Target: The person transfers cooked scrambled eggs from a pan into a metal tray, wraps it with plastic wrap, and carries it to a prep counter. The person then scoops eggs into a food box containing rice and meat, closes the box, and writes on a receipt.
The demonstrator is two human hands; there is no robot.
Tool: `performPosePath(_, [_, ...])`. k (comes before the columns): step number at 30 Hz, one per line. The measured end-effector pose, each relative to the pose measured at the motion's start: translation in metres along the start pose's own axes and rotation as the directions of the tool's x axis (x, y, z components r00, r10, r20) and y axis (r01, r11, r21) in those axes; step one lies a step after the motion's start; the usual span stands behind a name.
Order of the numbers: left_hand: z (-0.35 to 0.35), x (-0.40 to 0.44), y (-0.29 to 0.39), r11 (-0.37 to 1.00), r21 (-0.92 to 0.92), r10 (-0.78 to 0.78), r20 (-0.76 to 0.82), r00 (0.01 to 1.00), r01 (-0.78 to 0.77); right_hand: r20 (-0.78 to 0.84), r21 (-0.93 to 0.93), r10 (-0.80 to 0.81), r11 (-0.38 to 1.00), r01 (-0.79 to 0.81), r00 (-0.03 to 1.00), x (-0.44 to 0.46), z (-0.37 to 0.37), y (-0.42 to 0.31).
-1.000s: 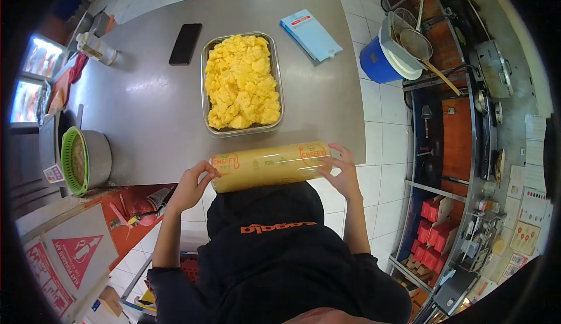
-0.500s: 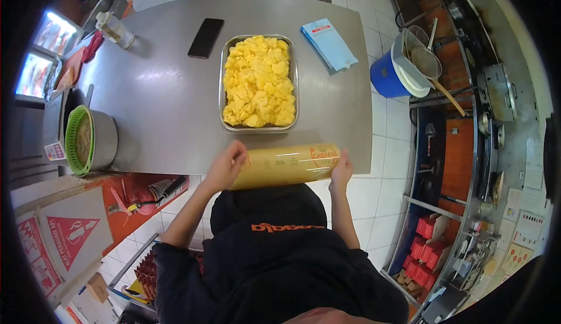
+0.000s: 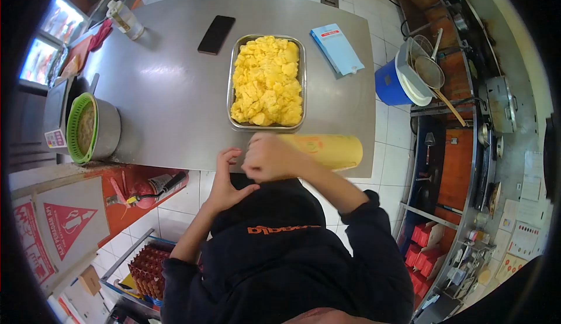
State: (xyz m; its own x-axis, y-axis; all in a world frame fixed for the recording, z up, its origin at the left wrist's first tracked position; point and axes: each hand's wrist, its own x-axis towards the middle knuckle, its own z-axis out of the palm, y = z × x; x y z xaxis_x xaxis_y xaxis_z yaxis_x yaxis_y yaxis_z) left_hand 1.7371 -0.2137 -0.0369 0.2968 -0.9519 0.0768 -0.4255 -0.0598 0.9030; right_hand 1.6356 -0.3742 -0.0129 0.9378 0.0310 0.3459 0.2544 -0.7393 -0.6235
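A yellow roll of cling film point(image 3: 327, 150) lies along the table's front edge, partly covered by my right forearm. My right hand point(image 3: 270, 157) reaches across to the roll's left end, its fingers curled closed; whatever they may hold is hidden. Just left of it, my left hand point(image 3: 225, 182) is open, thumb and fingers apart, holding nothing visible. Beyond the roll stands a rectangular metal tray point(image 3: 303, 84) heaped with yellow, lumpy food that looks like scrambled egg point(image 3: 267, 81).
On the steel table point(image 3: 169, 107) are a black phone point(image 3: 216, 34), a light-blue packet point(image 3: 337, 49), a clear bottle point(image 3: 124, 20) and a pot point(image 3: 109, 128) with a green strainer point(image 3: 73, 128). A blue bucket point(image 3: 390, 84) stands right of the table.
My right hand has left the roll's right end and crossed to its left end. My left hand has let go and drawn back slightly. The roll has shifted right onto the table.
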Motion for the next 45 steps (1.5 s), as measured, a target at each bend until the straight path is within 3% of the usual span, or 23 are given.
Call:
performPosePath(1, [0.001, -0.006, -0.006, 1.000, 0.004, -0.011, -0.007, 1.000, 0.011, 0.071, -0.040, -0.002, 0.999, 0.004, 0.997, 0.002, 0.023, 0.001])
performPosePath(3, [0.009, -0.022, -0.024, 0.947, -0.201, -0.243, 0.051, 0.969, 0.248, 0.135, -0.065, -0.005, 0.998, 0.014, 0.991, 0.001, 0.063, 0.002])
performPosePath(5, [0.011, -0.030, -0.049, 0.916, -0.249, -0.323, 0.004, 0.946, 0.314, 0.049, 0.041, 0.060, 0.997, -0.063, 0.997, 0.000, 0.091, 0.007])
performPosePath(7, [0.006, -0.036, -0.066, 0.815, -0.407, -0.440, 0.027, 0.898, 0.412, -0.035, 0.149, 0.107, 0.984, -0.101, 0.994, -0.004, 0.067, 0.007])
performPosePath(8, [-0.001, -0.034, -0.059, 0.851, -0.299, -0.432, 0.071, 0.899, 0.432, -0.103, 0.256, 0.169, 0.957, -0.138, 0.980, -0.013, 0.050, 0.009])
performPosePath(9, [-0.007, -0.028, -0.044, 0.848, -0.298, -0.439, 0.065, 0.896, 0.438, -0.108, 0.170, 0.252, 0.958, -0.232, 0.962, -0.028, 0.035, 0.015])
performPosePath(10, [-0.010, -0.020, -0.026, 0.972, 0.025, -0.234, -0.032, 0.972, 0.235, -0.119, 0.081, 0.330, 0.943, -0.322, 0.937, -0.045, 0.017, 0.022])
performPosePath(11, [-0.011, -0.014, -0.018, 0.933, 0.358, 0.001, -0.050, 0.999, 0.017, -0.151, 0.012, 0.398, 0.916, -0.401, 0.905, -0.062, -0.003, 0.021])
performPosePath(13, [-0.011, -0.011, -0.019, 0.918, 0.394, 0.034, 0.030, 0.999, -0.043, -0.246, -0.088, 0.529, 0.823, -0.562, 0.812, -0.099, -0.030, 0.016])
performPosePath(15, [-0.006, -0.005, -0.013, 0.864, 0.437, 0.182, 0.192, 0.964, -0.250, -0.374, -0.139, 0.609, 0.709, -0.692, 0.700, -0.141, -0.038, 0.008])
performPosePath(17, [0.007, -0.003, -0.014, 0.863, 0.437, 0.193, 0.177, 0.965, -0.253, -0.445, -0.160, 0.627, 0.646, -0.746, 0.639, -0.175, -0.030, -0.003])
performPosePath(19, [0.020, 0.003, -0.015, 0.848, 0.450, 0.254, 0.117, 0.960, -0.279, -0.545, -0.064, 0.715, 0.485, -0.872, 0.437, -0.201, -0.022, -0.019])
performPosePath(23, [0.029, 0.013, -0.016, 0.837, 0.448, 0.304, 0.093, 0.948, -0.313, -0.571, -0.054, 0.735, 0.412, -0.910, 0.366, -0.222, -0.001, -0.045])
performPosePath(26, [0.029, 0.020, -0.020, 0.809, 0.466, 0.341, 0.125, 0.932, -0.359, -0.634, -0.141, 0.663, 0.407, -0.903, 0.398, -0.230, 0.020, -0.045])
performPosePath(29, [0.031, 0.028, -0.015, 0.788, 0.505, 0.314, 0.166, 0.935, -0.354, -0.645, -0.130, 0.633, 0.460, -0.878, 0.427, -0.226, 0.027, -0.038])
performPosePath(32, [0.030, 0.030, -0.010, 0.869, 0.416, 0.196, 0.211, 0.958, -0.269, -0.704, -0.142, 0.561, 0.490, -0.860, 0.436, -0.224, 0.032, -0.027])
performPosePath(34, [0.029, 0.020, -0.003, 0.995, 0.085, 0.023, 0.250, 0.968, -0.045, -0.743, -0.151, 0.501, 0.521, -0.840, 0.444, -0.225, 0.032, -0.020])
performPosePath(35, [0.028, 0.016, 0.000, 0.995, 0.088, 0.021, 0.245, 0.969, -0.044, -0.747, -0.210, 0.458, 0.525, -0.825, 0.482, -0.227, 0.030, -0.018])
performPosePath(37, [0.024, 0.011, 0.005, 0.951, -0.106, -0.245, 0.314, 0.918, 0.290, -0.746, -0.268, 0.411, 0.534, -0.802, 0.523, -0.226, 0.025, -0.015])
performPosePath(39, [0.026, 0.012, 0.007, 0.948, -0.040, -0.291, 0.296, 0.910, 0.316, -0.679, -0.261, 0.521, 0.486, -0.834, 0.516, -0.225, 0.022, -0.016])
performPosePath(43, [0.042, 0.016, 0.015, 0.915, 0.213, -0.393, 0.283, 0.875, 0.342, -0.704, -0.159, 0.541, 0.513, -0.844, 0.461, -0.214, 0.028, -0.026])
performPosePath(44, [0.045, 0.018, 0.018, 0.915, 0.210, -0.394, 0.275, 0.877, 0.345, -0.729, -0.155, 0.544, 0.460, -0.874, 0.416, -0.209, 0.032, -0.032])
performPosePath(45, [0.047, 0.023, 0.025, 0.912, 0.345, -0.328, 0.287, 0.900, 0.223, -0.754, -0.149, 0.544, 0.406, -0.902, 0.369, -0.203, 0.036, -0.037])
